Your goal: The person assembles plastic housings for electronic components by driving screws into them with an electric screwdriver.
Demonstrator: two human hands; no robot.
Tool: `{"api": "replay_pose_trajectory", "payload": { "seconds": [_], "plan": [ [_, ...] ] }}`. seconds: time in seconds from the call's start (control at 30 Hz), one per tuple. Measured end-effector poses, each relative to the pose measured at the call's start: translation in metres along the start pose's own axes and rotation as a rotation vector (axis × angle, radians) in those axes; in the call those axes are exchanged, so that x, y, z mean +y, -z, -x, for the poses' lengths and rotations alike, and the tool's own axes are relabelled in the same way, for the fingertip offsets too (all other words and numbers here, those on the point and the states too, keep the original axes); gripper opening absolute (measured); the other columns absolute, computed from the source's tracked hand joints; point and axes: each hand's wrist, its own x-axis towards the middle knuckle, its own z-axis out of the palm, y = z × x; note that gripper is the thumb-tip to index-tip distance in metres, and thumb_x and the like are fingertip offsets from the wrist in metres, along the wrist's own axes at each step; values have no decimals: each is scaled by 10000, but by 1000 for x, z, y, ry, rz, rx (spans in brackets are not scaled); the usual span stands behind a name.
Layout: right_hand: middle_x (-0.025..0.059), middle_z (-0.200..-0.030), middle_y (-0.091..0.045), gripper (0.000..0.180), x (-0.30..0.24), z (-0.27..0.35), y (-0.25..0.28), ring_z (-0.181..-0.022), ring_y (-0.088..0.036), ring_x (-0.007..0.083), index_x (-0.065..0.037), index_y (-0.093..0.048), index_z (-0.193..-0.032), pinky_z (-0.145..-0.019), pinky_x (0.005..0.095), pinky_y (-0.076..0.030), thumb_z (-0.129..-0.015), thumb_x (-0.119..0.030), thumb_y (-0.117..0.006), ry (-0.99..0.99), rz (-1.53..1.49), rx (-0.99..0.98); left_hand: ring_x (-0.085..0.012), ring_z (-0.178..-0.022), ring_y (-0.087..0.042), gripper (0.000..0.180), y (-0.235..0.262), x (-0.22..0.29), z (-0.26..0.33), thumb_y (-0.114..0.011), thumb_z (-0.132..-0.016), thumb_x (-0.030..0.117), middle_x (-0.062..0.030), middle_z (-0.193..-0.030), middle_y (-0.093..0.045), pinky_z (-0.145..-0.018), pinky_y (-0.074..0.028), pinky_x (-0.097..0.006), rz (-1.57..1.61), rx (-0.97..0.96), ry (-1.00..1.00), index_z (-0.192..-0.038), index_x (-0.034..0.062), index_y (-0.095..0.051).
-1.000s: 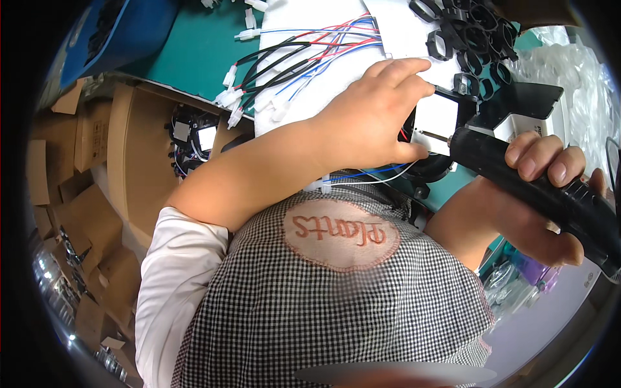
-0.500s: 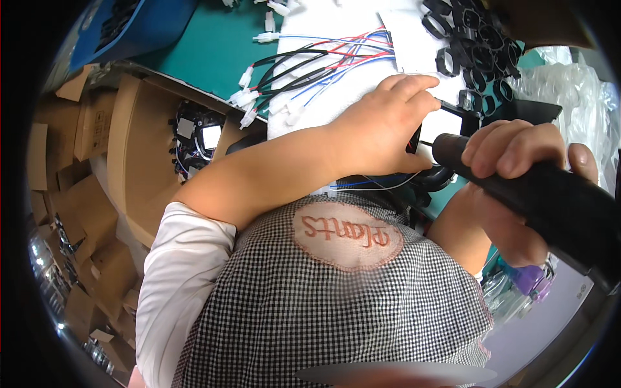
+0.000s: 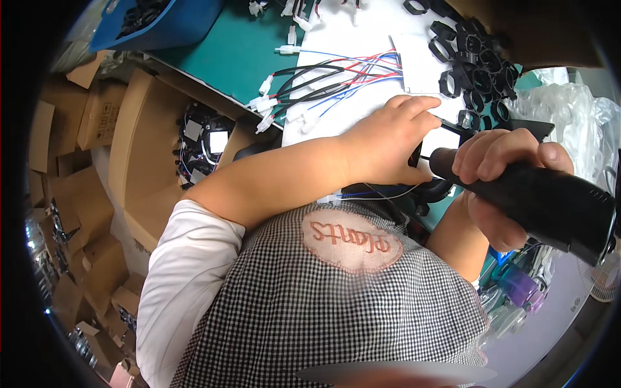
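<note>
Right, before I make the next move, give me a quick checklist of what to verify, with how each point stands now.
1. Right grip wrapped around the black power tool: ok.
2. Left grip at the white-faced part: ok, thumb and fingers spread across it.
3. Tool properly seated on the part: cannot tell, the contact is too small to make out.
4. Bundled wires clear of the tool: ok, they lie off to the left, beyond the left forearm.
5. Black rings clear of the part: cannot tell, the nearest sit close to its far edge.
</note>
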Motion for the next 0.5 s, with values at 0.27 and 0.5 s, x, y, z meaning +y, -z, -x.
{"api": "replay_pose_trajectory", "payload": {
  "seconds": [0.27, 0.5],
  "plan": [
    [172, -866, -538, 850, -13, 7, -17, -613, -575, 248, -69, -234, -1411, -513, 352, -531, -826, -531, -643, 70, -35, 415, -361, -1187, -465, 738, 2, -2, 2, -818, -624, 380, -139, -1382, -399, -973, -432, -437, -14, 67, -60, -1212, 56, -509],
    [165, -849, -527, 852, -16, 3, -22, -580, -565, 231, -57, -238, -1413, -482, 341, -522, -833, -549, -624, 75, 23, 476, -350, -1169, -485, 731, -2, -12, 0, -823, -611, 383, -148, -1358, -421, -968, -435, -428, 43, 112, -103, -1189, 44, -531]
  ]
}}
